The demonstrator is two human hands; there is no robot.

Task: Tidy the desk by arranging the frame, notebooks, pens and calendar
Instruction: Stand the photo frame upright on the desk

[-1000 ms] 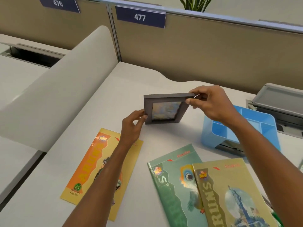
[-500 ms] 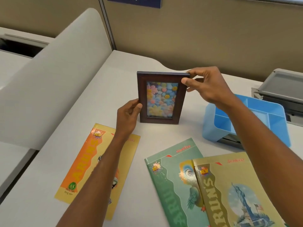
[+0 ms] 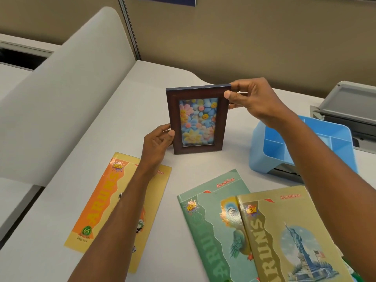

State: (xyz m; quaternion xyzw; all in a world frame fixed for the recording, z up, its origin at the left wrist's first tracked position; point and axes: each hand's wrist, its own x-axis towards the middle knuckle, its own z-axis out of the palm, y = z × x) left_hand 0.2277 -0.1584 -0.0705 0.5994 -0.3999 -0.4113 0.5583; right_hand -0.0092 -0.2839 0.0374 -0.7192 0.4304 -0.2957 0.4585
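Frame [image 3: 198,121], earlier tilted, now upright between gripping left hand [image 3: 158,143] and right hand [image 3: 252,100].

Orange notebook [image 3: 95,202] partly hidden (left forearm [image 3: 126,210] crosses it).

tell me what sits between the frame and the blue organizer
Bare desk, in the head view; only the right hand reaches over the blue organizer and that gap to pinch the frame by its top corner.
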